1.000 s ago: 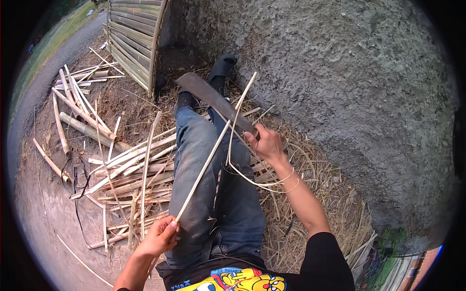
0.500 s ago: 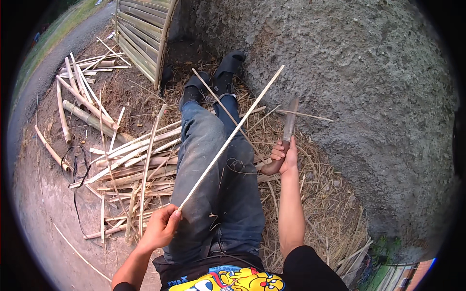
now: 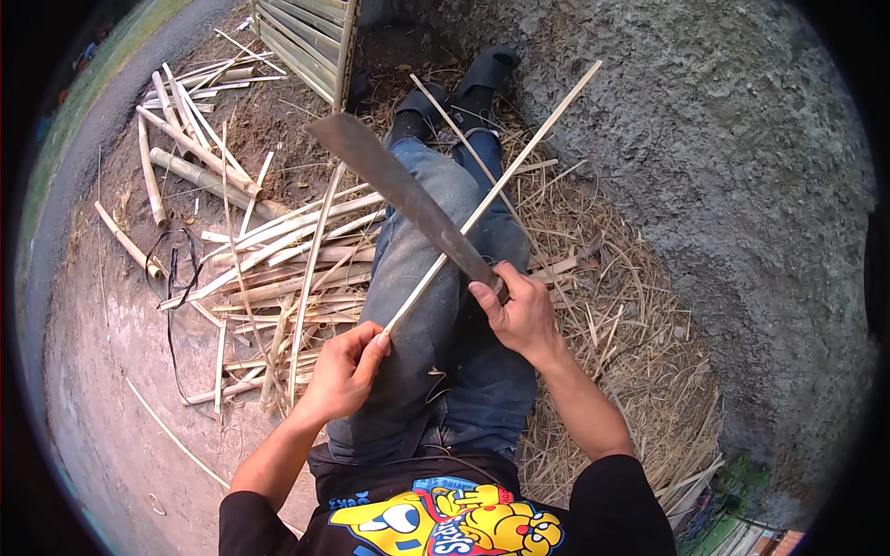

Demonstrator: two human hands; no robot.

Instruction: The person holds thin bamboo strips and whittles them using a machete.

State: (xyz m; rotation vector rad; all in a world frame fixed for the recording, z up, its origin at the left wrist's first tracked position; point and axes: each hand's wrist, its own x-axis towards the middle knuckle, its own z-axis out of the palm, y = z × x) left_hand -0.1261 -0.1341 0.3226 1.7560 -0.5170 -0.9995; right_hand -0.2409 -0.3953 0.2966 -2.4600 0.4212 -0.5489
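Between thumb and fingers, my left hand (image 3: pixel 350 369) pinches the near end of a long, thin bamboo strip (image 3: pixel 545 132). The strip slants away to the upper right over my jeans-clad legs (image 3: pixel 422 218). Closed around the handle of a machete (image 3: pixel 408 196), my right hand (image 3: pixel 521 310) is to the right of the left one. The broad, dark blade points to the upper left and crosses over the strip near its middle. Most of the handle is hidden in my fingers. Whether blade and strip touch, I cannot tell.
Split bamboo pieces (image 3: pixel 287 250) lie piled left of my legs, with thicker poles (image 3: pixel 199 167) beyond. A slatted bamboo panel (image 3: pixel 301 42) stands at the far left. Shavings (image 3: pixel 630 371) cover the ground on the right, beside a rough grey wall (image 3: pixel 723 185).
My right hand has brought the machete leftward from beside the wall, and its blade has swung across the strip. The left hand still pinches the strip. The whole view has shifted slightly.
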